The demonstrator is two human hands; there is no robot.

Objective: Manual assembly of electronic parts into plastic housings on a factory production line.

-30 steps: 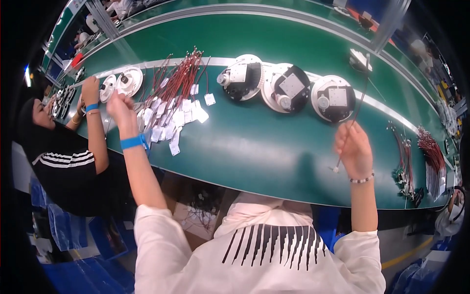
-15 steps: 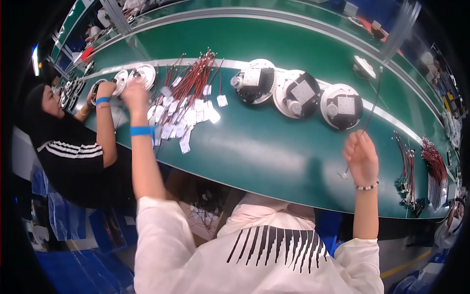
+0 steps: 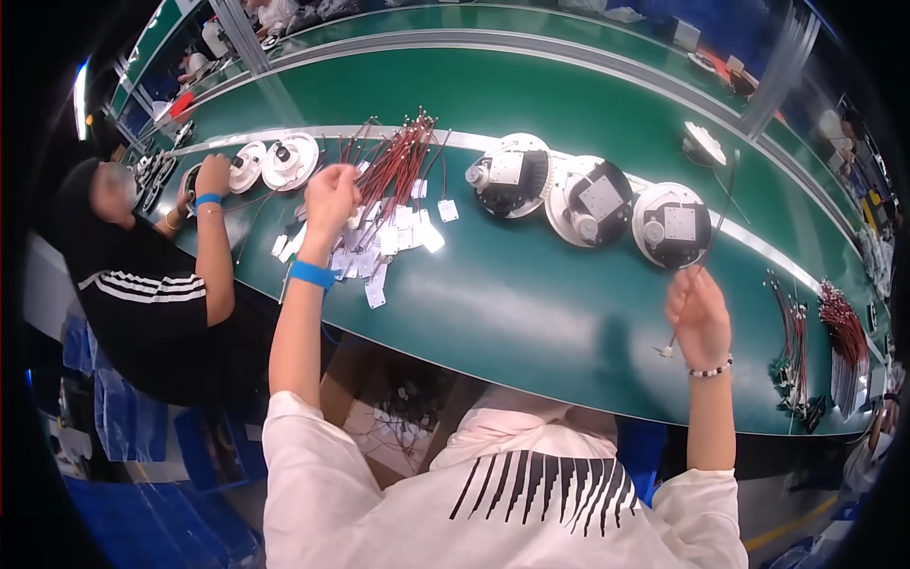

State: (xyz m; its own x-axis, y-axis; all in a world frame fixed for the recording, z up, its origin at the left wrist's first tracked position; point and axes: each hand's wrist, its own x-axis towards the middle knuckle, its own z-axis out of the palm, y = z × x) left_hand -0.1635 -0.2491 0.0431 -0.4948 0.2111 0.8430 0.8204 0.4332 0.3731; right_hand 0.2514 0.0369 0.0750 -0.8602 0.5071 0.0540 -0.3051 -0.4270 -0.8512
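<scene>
My right hand point(image 3: 699, 318) is closed around a thin cable point(image 3: 675, 339). A white connector point(image 3: 666, 352) hangs from the cable's lower end, and its other end sticks up past my fingers. My left hand point(image 3: 332, 201), with a blue wristband, is closed at the left edge of a pile of red-and-black wires point(image 3: 403, 156). White tags point(image 3: 398, 232) hang from those wires. I cannot make out what the left fingers hold, if anything. Three round white units point(image 3: 513, 176) with black inserts and square plates stand in a row between my hands.
At the left a person point(image 3: 142, 275) in black handles round white parts point(image 3: 289, 161). Red wire bundles point(image 3: 839, 318) and small green boards point(image 3: 785, 372) lie at the right. A white part point(image 3: 703, 144) stands farther back. Below the green bench point(image 3: 493, 327) sits a box of scraps point(image 3: 374, 446).
My left hand has moved right and nearer, from the round white parts to beside the wire pile. My right hand stays in nearly the same place with the cable. The view has shifted slightly.
</scene>
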